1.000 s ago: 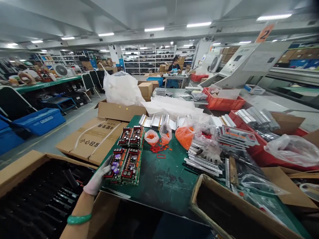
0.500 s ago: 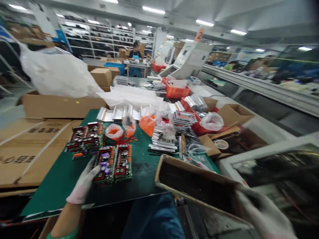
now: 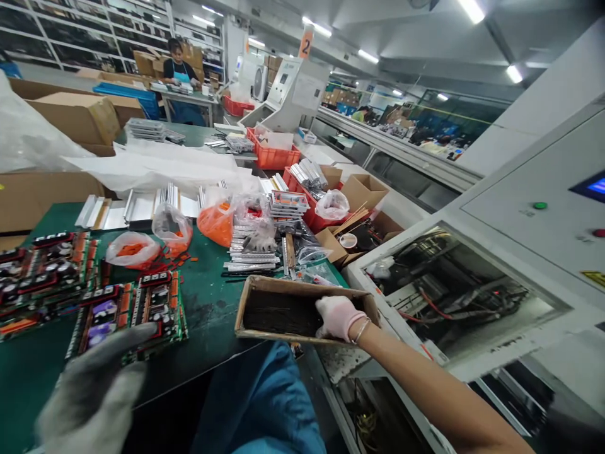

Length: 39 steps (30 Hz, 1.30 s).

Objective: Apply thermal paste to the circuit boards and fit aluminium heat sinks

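Note:
My left hand [image 3: 97, 384], in a grey-white glove and smeared by motion, is open at the lower left, thumb and forefinger apart. It hovers in front of two circuit boards [image 3: 158, 306] with orange and red parts, overlapping them in view; contact cannot be told. My right hand [image 3: 339, 315], also gloved, reaches into the right part of a long cardboard box [image 3: 243, 309] at the table's front edge. Its fingers are curled, their tips partly hidden. Dark, thin pieces [image 3: 278, 312] line the box; whether any are in the fingers cannot be seen.
More circuit boards [image 3: 57, 271] lie stacked at left. Bags of orange parts [image 3: 135, 249] and piled metal strips [image 3: 250, 258] stand beyond. A red crate [image 3: 276, 154] is farther back. A machine with a window [image 3: 463, 296] borders the right. A co-worker [image 3: 179, 79] sits behind.
My view has turned right. My left hand has come away from the boards' left edge toward me. My right hand has moved from the box's right end into it; the box sits more level.

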Each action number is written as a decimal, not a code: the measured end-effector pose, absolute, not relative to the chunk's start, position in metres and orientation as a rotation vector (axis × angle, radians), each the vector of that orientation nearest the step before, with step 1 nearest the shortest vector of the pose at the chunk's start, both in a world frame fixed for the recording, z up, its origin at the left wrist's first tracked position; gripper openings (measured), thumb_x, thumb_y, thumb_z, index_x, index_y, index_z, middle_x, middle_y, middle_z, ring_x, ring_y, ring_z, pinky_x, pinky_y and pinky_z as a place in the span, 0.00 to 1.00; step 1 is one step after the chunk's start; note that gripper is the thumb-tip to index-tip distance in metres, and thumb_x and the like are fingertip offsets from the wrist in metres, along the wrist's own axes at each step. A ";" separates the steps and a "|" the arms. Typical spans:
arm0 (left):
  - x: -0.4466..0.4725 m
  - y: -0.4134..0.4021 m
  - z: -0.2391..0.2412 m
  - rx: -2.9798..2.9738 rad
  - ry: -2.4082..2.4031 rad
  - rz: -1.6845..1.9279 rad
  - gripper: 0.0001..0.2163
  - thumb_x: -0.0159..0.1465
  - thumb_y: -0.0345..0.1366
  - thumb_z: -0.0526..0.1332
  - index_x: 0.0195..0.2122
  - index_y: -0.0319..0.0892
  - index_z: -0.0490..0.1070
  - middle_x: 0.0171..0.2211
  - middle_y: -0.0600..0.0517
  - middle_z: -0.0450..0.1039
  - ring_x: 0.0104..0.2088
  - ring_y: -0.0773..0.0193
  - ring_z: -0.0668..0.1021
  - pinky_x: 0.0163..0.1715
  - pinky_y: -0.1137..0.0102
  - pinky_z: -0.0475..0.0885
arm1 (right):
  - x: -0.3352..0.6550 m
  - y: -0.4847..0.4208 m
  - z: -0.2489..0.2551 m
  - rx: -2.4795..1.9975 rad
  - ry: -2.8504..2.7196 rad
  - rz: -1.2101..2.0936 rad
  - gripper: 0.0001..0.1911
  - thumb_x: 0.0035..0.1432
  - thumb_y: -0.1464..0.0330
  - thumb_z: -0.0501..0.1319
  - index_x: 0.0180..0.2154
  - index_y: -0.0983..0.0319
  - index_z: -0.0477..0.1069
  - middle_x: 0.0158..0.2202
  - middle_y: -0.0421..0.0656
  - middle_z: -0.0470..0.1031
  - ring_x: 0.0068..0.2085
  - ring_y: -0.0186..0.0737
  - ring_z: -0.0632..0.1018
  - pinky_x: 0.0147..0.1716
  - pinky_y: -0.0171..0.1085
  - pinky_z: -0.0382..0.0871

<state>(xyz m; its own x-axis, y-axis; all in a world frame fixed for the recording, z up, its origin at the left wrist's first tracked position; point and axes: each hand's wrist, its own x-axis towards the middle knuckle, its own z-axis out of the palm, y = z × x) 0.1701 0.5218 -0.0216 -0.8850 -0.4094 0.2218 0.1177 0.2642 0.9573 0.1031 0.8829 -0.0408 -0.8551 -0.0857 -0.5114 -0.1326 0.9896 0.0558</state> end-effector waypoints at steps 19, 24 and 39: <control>0.098 0.680 -0.040 -0.199 -2.164 -2.778 0.29 0.44 0.53 0.72 0.41 0.37 0.72 0.39 0.42 0.76 0.46 0.48 0.76 0.47 0.59 0.72 | 0.123 0.928 -0.032 -0.042 2.270 -1.174 0.08 0.61 0.66 0.52 0.37 0.64 0.65 0.34 0.42 0.74 0.23 0.28 0.71 0.18 0.27 0.63; 0.096 0.691 -0.042 -0.239 -2.252 -2.864 0.30 0.45 0.51 0.72 0.44 0.37 0.70 0.39 0.43 0.75 0.39 0.55 0.77 0.39 0.65 0.72 | 0.128 0.918 -0.035 -0.099 2.177 -1.418 0.08 0.59 0.64 0.55 0.37 0.62 0.64 0.33 0.41 0.73 0.24 0.27 0.70 0.20 0.26 0.65; 0.071 0.715 -0.055 -0.404 -2.223 -3.866 0.25 0.59 0.56 0.62 0.41 0.36 0.71 0.36 0.43 0.76 0.34 0.59 0.78 0.30 0.71 0.70 | 0.134 0.910 -0.033 -1.522 3.283 -0.258 0.16 0.65 0.76 0.47 0.48 0.64 0.69 0.46 0.50 0.76 0.42 0.43 0.77 0.40 0.42 0.72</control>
